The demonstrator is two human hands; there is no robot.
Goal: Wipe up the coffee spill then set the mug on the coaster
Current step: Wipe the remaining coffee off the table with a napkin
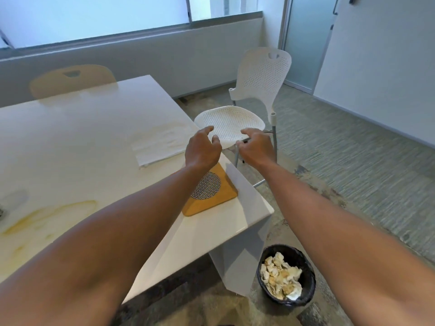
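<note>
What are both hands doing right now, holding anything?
Left hand: open, fingers loosely curled, holding nothing.
Right hand: fingers curled, nothing visibly held.

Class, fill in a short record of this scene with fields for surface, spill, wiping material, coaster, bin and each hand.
surface: glossy white table
spill: tan coffee puddle, near left
wiping material: flat white paper towel, stained
coaster: square orange cork coaster with grey mesh centre
bin: black round wastebasket holding crumpled stained tissues
left hand: fingers loosely curled, holding nothing
right hand: fingers curled, holding nothing visible
</note>
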